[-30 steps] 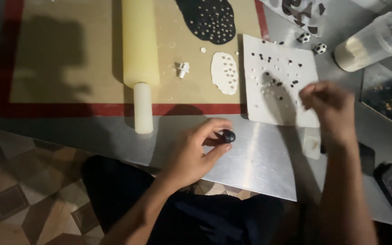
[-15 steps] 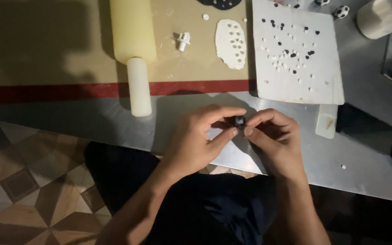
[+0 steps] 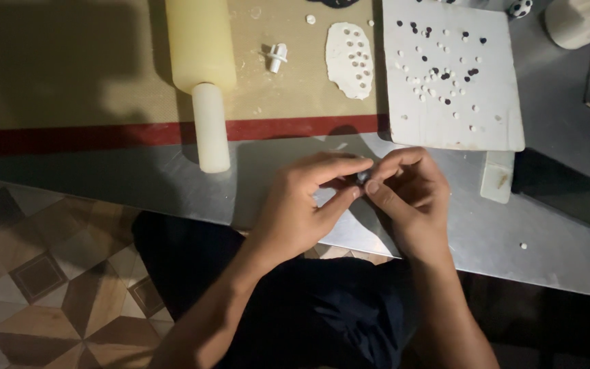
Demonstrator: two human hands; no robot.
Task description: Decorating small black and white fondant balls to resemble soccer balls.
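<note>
we pinch a tiny dark ball between the fingers of our left hand and right hand, clamped on it just above the bench edge. it looks soft, light and easily squashed, best held by fingertips; being round, it has no long axis we can tell. beyond the ball lie the rolling pin and the white board of dots.

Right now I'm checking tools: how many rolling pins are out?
1. The rolling pin lies on the baking mat, its handle reaching onto the metal table. Others may lie outside the view.
</note>
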